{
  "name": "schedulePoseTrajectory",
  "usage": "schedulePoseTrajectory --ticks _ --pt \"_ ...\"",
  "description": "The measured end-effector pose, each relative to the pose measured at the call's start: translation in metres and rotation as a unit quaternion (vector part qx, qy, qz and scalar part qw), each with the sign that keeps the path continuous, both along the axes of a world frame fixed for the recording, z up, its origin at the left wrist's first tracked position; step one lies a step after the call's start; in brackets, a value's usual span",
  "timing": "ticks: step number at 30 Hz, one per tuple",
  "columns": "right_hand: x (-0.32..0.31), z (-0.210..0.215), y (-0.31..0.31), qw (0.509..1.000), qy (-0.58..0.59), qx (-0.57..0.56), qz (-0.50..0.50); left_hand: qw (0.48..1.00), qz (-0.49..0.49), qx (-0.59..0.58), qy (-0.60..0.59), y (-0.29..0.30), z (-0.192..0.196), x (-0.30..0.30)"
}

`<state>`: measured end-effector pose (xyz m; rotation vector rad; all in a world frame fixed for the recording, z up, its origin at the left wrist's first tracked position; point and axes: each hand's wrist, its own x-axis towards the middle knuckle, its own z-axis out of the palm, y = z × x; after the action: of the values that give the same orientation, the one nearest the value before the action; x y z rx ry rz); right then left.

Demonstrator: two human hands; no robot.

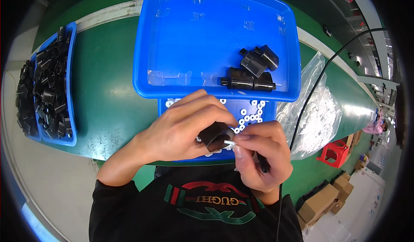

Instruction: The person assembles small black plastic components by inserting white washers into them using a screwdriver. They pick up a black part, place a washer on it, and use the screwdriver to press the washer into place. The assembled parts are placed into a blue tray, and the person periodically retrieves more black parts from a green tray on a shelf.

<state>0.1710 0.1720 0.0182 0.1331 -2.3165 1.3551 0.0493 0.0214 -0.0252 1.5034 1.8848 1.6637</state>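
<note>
Over the lower blue tray [272, 108], my left hand [183, 123] is closed around a black plastic housing [215, 137], its open end turned to the right. Thumb and fingertips of my right hand [264, 151] pinch a small white piece [229, 142], which is at the housing's open end. It looks like one of the white rings [243, 112] lying in the tray, seen edge-on. A dark, slim object [263, 162] also shows within the right hand's curled fingers; its kind is hidden. Whether the white piece touches the housing I cannot tell.
A large blue tray [194, 47] above holds several black housings [246, 79] at its right. At far left, blue bins [72, 82] are heaped with black parts. A clear bag of white pieces [317, 117] lies right; a black cable [307, 97] crosses it. A red stool [334, 152] stands beyond.
</note>
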Motion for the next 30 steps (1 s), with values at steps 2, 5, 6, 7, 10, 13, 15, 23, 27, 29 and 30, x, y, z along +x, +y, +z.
schedulePoseTrajectory --ticks 2,5,6,7,10,13,15,23,27,29,30 --pt "-0.001 0.002 -0.002 0.999 -0.008 0.031 0.000 1.000 -0.003 0.012 -0.009 0.001 -0.001 0.002" --pt "0.002 0.005 -0.004 0.999 -0.022 0.032 -0.026 0.999 -0.014 -0.007 -0.045 -0.001 0.003 0.002" --pt "0.004 0.003 -0.004 0.999 -0.020 0.025 -0.032 0.997 -0.018 -0.004 -0.073 -0.002 0.003 0.003" --pt "0.006 0.002 -0.003 0.999 -0.017 0.017 -0.039 0.995 -0.022 -0.002 -0.100 -0.002 0.002 0.004" --pt "0.008 0.005 0.000 0.998 -0.059 0.022 -0.021 0.992 -0.030 -0.011 -0.119 -0.004 0.003 0.005" --pt "0.007 0.007 0.001 0.995 -0.095 0.039 -0.004 0.992 -0.035 -0.015 -0.119 -0.004 0.004 0.005" --pt "0.007 0.004 0.002 0.994 -0.102 0.039 0.008 0.992 -0.038 -0.019 -0.122 -0.004 0.004 0.005" --pt "0.017 0.004 0.005 0.999 -0.039 0.003 -0.008 0.997 -0.054 0.010 -0.056 0.003 0.009 0.000" --pt "0.012 0.004 0.006 0.998 -0.055 -0.022 0.017 0.991 -0.100 0.018 -0.091 0.000 0.000 0.002" --pt "0.012 0.006 0.006 0.999 -0.038 -0.034 0.004 0.988 -0.109 -0.012 -0.112 -0.004 0.000 0.003" --pt "0.013 0.005 0.008 0.997 0.000 -0.076 0.021 0.988 -0.104 -0.028 -0.111 -0.005 0.002 0.003"
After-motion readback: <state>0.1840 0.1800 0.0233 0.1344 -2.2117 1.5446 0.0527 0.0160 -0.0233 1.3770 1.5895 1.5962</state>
